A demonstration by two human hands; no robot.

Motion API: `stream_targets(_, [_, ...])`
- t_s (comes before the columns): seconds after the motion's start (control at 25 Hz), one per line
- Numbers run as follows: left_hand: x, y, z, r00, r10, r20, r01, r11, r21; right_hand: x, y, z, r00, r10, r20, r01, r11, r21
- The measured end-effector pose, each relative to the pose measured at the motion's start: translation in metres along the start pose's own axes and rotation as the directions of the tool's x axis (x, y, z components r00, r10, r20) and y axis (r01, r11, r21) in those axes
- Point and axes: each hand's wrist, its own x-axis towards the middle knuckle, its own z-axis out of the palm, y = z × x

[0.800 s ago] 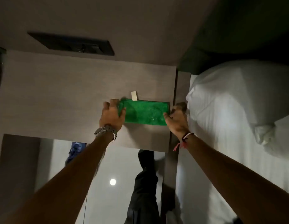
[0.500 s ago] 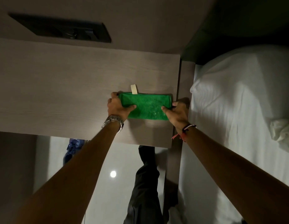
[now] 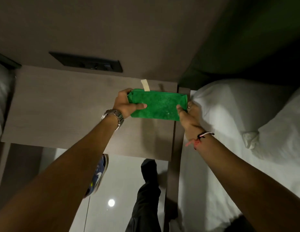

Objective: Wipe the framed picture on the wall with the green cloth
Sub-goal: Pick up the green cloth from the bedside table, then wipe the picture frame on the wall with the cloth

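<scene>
A folded green cloth (image 3: 160, 106) with a pale tag on its top edge is held flat and lifted a little above the wooden bedside table (image 3: 62, 111). My left hand (image 3: 127, 102) grips its left end, thumb lying across the top. My right hand (image 3: 187, 114) pinches its right end, over the table's right edge. No framed picture shows in this view.
A bed with white sheets and a pillow (image 3: 229, 111) lies at the right. A dark switch panel (image 3: 89, 63) sits on the wall behind the table. Glossy floor below shows a shoe (image 3: 99, 174) and my dark trouser leg (image 3: 145, 190). More white bedding (image 3: 1, 101) is at far left.
Both hands have closed on the cloth's ends and lifted it off the table toward the back right. The camera has tilted up, showing more wall.
</scene>
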Motion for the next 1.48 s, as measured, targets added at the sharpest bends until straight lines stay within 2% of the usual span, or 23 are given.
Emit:
stream_targets(0.16, [-0.037, 0.106, -0.004, 0.974, 0.219, 0.054, -0.218, 0.976, -0.018, -0.024, -0.079, -0.067, 0.956, -0.17, -0.24, 0.189, 0.98, 0.059])
stream_targets(0.28, [-0.078, 0.193, 0.002, 0.895, 0.434, 0.1, -0.437, 0.9, 0.009, -0.055, -0.133, -0.134, 0.859, -0.281, -0.429, 0.357, 0.928, 0.106])
stream_targets(0.48, [-0.167, 0.331, 0.024, 0.691, 0.697, 0.194, -0.714, 0.699, 0.033, -0.12, -0.196, -0.256, 0.673, -0.339, -0.657, 0.55, 0.824, 0.137])
stream_targets(0.72, [-0.28, 0.465, 0.061, 0.419, 0.876, 0.238, -0.901, 0.434, -0.011, -0.185, -0.26, -0.406, 0.45, -0.33, -0.83, 0.705, 0.702, 0.103])
stream_targets(0.84, [-0.328, 0.527, 0.076, 0.277, 0.933, 0.229, -0.957, 0.291, -0.026, -0.21, -0.292, -0.471, 0.355, -0.328, -0.875, 0.75, 0.659, 0.057])
stream_targets(1.04, [-0.403, 0.65, 0.101, 0.056, 0.984, 0.167, -0.995, 0.069, -0.073, -0.25, -0.362, -0.589, 0.153, -0.36, -0.92, 0.846, 0.529, -0.066])
stream_targets(1.2, [-0.446, 0.734, 0.114, -0.085, 0.994, 0.062, -0.995, -0.081, -0.065, -0.265, -0.416, -0.667, 0.093, -0.361, -0.928, 0.897, 0.434, -0.079])
stream_targets(1.36, [-0.472, 0.799, 0.113, -0.162, 0.987, -0.009, -0.986, -0.162, -0.029, -0.271, -0.473, -0.723, 0.047, -0.391, -0.919, 0.924, 0.367, -0.109])
stream_targets(1.48, [-0.487, 0.832, 0.1, -0.248, 0.968, -0.04, -0.966, -0.244, 0.081, -0.276, -0.515, -0.748, -0.005, -0.429, -0.903, 0.931, 0.329, -0.161])
